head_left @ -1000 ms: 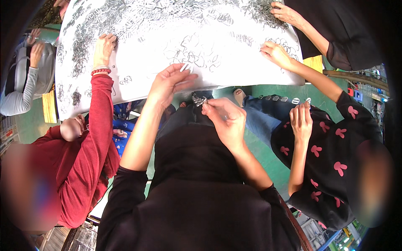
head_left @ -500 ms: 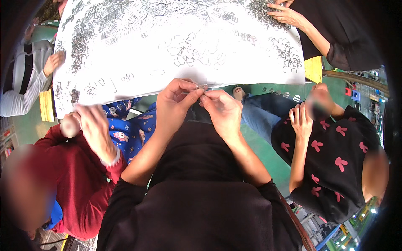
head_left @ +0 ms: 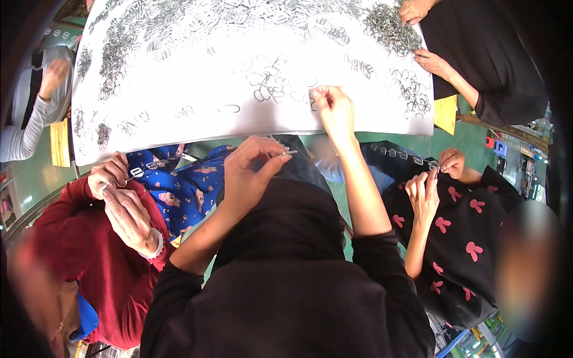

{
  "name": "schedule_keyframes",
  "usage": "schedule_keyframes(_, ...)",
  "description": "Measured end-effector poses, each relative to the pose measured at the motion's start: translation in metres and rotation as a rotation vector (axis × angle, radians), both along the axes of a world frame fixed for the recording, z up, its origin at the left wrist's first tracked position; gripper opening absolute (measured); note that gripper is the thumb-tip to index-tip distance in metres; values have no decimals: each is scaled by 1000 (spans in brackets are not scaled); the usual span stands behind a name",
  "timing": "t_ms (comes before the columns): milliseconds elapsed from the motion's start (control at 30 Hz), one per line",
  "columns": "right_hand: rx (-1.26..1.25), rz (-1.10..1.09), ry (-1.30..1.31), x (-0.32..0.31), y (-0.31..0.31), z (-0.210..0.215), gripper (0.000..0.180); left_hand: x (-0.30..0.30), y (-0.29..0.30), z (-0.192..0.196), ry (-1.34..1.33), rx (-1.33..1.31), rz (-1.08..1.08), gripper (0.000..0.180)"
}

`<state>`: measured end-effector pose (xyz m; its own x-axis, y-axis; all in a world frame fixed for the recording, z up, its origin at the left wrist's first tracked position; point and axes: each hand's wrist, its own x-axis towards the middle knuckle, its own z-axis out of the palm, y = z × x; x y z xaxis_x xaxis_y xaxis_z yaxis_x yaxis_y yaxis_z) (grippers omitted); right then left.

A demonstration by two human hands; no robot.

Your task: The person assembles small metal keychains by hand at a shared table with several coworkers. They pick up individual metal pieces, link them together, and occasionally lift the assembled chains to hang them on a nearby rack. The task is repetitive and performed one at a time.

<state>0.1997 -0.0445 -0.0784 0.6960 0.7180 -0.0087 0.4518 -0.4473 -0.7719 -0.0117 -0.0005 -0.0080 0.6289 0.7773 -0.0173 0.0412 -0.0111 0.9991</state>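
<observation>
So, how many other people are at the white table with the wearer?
4: red top lower left; grey sleeve far left; plain black top upper right; black top with pink bows right. More may be hidden.

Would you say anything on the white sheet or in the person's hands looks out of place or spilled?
Nothing stands out. The small metal clips lie scattered in loose heaps across the white sheet, the left hand pinches one, and the right hand reaches onto the sheet.

The hands part: the right hand (head_left: 334, 110) now reaches out at twelve o'clock onto the white sheet (head_left: 197, 77) among the metal clips (head_left: 268, 89), while the left hand (head_left: 250, 173) drops back, pinching a clip (head_left: 286, 153).
</observation>
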Motion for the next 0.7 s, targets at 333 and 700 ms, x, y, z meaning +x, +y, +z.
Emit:
schedule_keyframes(333, -436, 79, -370, 30, 61, -38, 19, -6, -6, 19, 32, 8, -51, 11)
schedule_keyframes(700, 509, -34, 771, -3, -8, 36, 5, -1, -14, 26, -2, 23, -68, 11)
